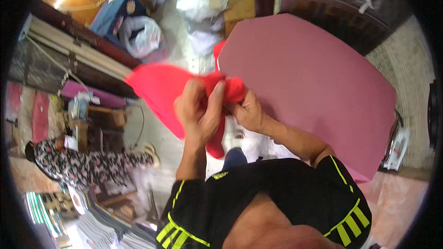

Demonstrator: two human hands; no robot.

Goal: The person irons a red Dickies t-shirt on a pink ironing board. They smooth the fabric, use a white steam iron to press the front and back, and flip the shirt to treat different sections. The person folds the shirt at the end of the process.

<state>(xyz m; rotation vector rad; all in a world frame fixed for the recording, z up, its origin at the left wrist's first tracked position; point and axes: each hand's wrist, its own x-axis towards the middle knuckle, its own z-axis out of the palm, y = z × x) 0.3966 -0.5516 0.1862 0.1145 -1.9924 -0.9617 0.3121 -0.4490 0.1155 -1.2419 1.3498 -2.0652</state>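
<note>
A soft, crumpled red cloth (pixel 161 87) is bunched between both hands in front of the person's chest: the left hand (pixel 198 108) is clenched over the gathered middle, and the right hand (pixel 247 110) pinches the wad just beside it, the two hands nearly touching. A loose flap spreads out to the left and a strip hangs below the left hand, probably a sleeve or hem, though the blur hides it. Right of the hands lies a broad, smooth pink desk (pixel 318 83) with rounded corners, its near edge close by the right wrist.
</note>
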